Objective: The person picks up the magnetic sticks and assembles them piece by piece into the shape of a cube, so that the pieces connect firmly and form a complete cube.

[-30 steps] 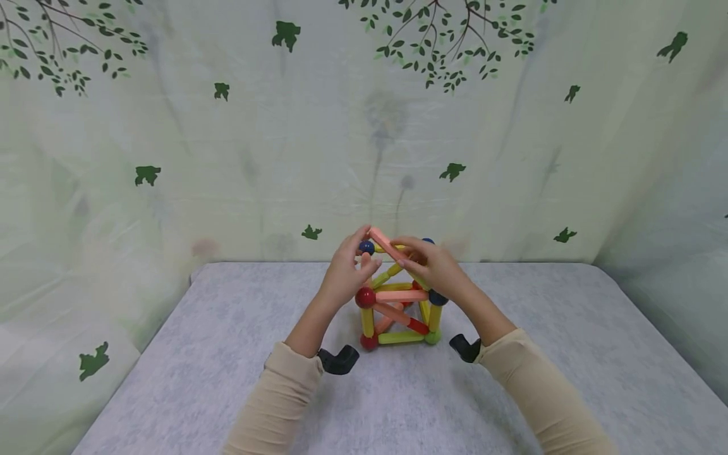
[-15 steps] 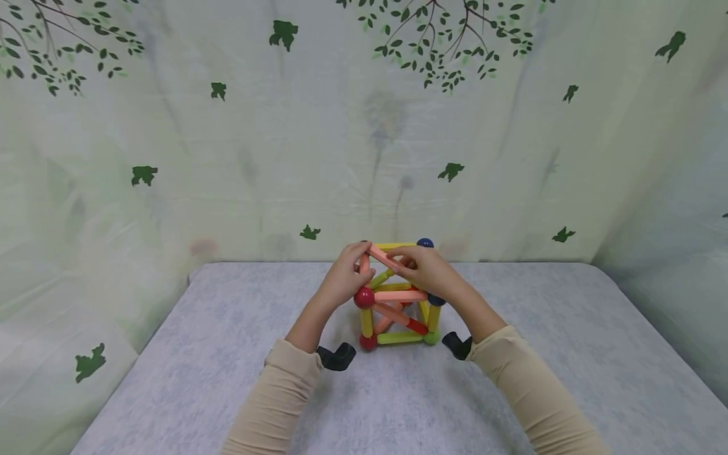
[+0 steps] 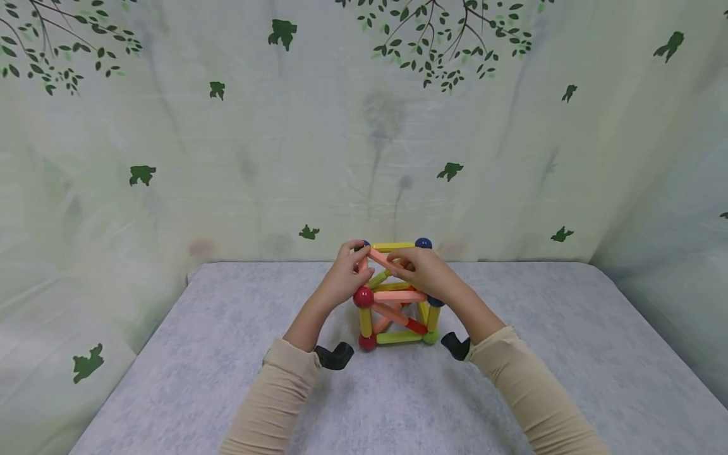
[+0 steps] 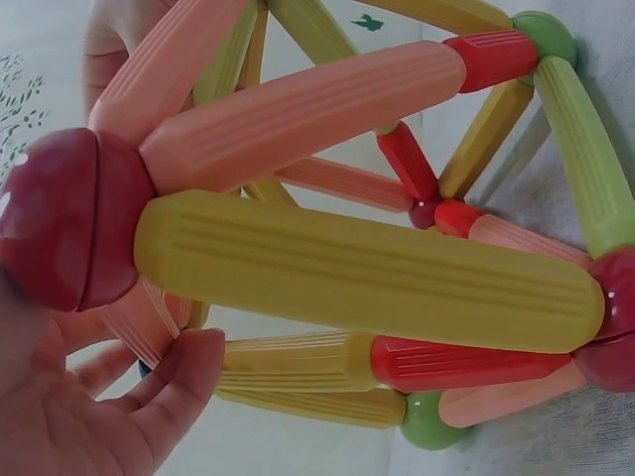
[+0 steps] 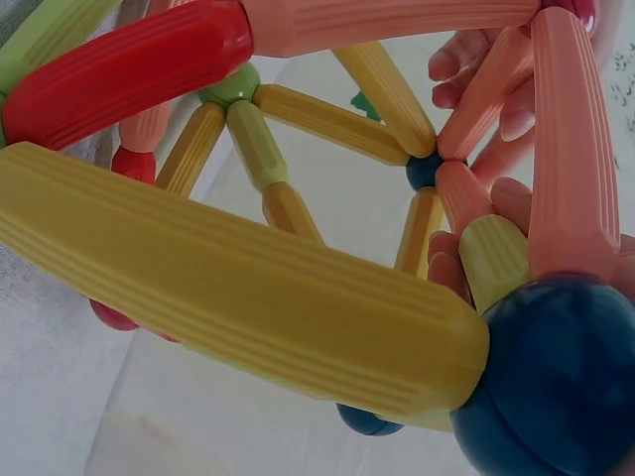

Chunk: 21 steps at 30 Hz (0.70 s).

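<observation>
A box-shaped frame of magnetic sticks and balls stands on the table, with a red ball [image 3: 364, 297] at its front left top corner. My left hand [image 3: 341, 278] grips the pink stick [image 4: 144, 322] along the left top edge, fingers near the back blue ball [image 5: 425, 171]. Between the thumb and fingers of my right hand [image 3: 429, 272] is another pink stick [image 3: 382, 258], slanting across the top. One end of it meets that blue ball; a lime stick [image 5: 494, 260] continues its line toward the front right blue ball [image 5: 556, 377].
The grey table [image 3: 227, 379] extends around the frame, its back edge just behind. A pale curtain [image 3: 250, 139] printed with leaves hangs beyond. Black wrist mounts [image 3: 335, 356] jut inward below both hands, close to the frame's front.
The right hand's pink stick has come down from a raised tilt to meet the back left blue ball. Both hands lowered a little, then stayed nearly still over the last half second.
</observation>
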Each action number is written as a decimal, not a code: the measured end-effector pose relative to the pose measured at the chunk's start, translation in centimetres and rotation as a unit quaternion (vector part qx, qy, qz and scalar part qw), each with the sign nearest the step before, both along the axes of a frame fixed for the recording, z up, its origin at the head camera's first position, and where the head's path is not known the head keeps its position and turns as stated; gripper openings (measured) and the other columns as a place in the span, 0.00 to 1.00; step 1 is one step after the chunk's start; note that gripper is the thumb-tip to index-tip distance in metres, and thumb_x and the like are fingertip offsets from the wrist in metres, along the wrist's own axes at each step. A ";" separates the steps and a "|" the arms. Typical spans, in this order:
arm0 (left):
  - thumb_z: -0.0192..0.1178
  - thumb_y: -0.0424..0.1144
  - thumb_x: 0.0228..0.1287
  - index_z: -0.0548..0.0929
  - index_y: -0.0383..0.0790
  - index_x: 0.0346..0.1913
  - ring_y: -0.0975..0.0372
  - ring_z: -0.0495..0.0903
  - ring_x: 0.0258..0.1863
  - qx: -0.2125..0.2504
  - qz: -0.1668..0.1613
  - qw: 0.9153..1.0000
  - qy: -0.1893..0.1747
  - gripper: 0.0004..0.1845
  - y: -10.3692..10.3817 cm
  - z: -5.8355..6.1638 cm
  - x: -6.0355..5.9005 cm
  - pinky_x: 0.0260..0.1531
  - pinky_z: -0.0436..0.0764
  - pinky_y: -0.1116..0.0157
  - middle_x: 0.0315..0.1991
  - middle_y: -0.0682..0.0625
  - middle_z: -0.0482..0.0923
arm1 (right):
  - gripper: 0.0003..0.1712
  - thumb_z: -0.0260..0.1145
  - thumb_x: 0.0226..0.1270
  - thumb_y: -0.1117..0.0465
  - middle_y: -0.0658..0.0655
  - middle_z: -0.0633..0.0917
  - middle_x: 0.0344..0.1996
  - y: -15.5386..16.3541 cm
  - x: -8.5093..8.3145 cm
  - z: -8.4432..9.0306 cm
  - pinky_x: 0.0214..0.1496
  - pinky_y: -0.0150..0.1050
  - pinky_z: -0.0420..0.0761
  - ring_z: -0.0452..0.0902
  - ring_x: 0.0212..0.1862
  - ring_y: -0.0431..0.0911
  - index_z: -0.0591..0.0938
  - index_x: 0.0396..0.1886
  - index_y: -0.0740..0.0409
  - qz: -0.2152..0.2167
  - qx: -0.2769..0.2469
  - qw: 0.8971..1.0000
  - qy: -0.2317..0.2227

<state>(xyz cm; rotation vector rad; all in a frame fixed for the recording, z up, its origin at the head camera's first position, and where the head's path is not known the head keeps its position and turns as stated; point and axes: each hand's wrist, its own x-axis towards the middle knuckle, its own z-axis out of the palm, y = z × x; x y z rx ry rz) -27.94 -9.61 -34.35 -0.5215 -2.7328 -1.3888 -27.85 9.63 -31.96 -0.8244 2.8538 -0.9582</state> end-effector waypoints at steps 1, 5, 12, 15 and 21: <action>0.55 0.40 0.62 0.63 0.35 0.64 0.52 0.70 0.47 -0.003 -0.002 1.000 0.005 0.28 0.0 0.0 0.0 0.44 0.75 0.61 0.65 0.45 0.50 | 0.14 0.61 0.61 0.56 0.51 0.81 0.32 0.0 0.0 0.0 0.28 0.34 0.76 0.74 0.28 0.44 0.79 0.47 0.51 -0.004 0.003 1.000 -0.004; 0.55 0.42 0.62 0.64 0.35 0.64 0.51 0.70 0.48 -0.010 -0.004 1.000 0.006 0.28 -0.2 0.1 0.1 0.43 0.76 0.61 0.65 0.46 0.50 | 0.14 0.62 0.61 0.57 0.51 0.80 0.34 -0.2 -0.1 0.1 0.29 0.34 0.76 0.74 0.30 0.44 0.79 0.47 0.51 -0.011 0.011 1.000 -0.016; 0.54 0.41 0.63 0.61 0.35 0.65 0.53 0.71 0.44 -0.024 -0.011 1.000 0.016 0.29 -0.6 0.1 -0.1 0.39 0.77 0.61 0.65 0.42 0.50 | 0.24 0.62 0.61 0.58 0.56 0.79 0.41 0.2 0.0 0.1 0.39 0.40 0.78 0.76 0.39 0.47 0.72 0.58 0.53 -0.022 -0.008 1.000 -0.005; 0.53 0.44 0.64 0.57 0.37 0.67 0.51 0.70 0.47 -0.025 -0.006 0.999 0.024 0.32 -1.2 0.2 0.0 0.40 0.76 0.60 0.65 0.41 0.49 | 0.29 0.61 0.62 0.55 0.58 0.74 0.52 1.2 0.5 0.7 0.49 0.46 0.74 0.72 0.50 0.50 0.67 0.62 0.54 -0.029 -0.023 0.999 0.040; 0.51 0.52 0.64 0.47 0.43 0.70 0.47 0.50 0.64 -0.109 0.040 0.990 0.079 0.38 -4.0 1.2 1.5 0.54 0.62 0.45 0.69 0.44 0.43 | 0.33 0.56 0.65 0.49 0.59 0.59 0.65 5.7 2.7 2.3 0.61 0.57 0.54 0.51 0.65 0.56 0.59 0.67 0.53 -0.054 0.008 0.979 0.199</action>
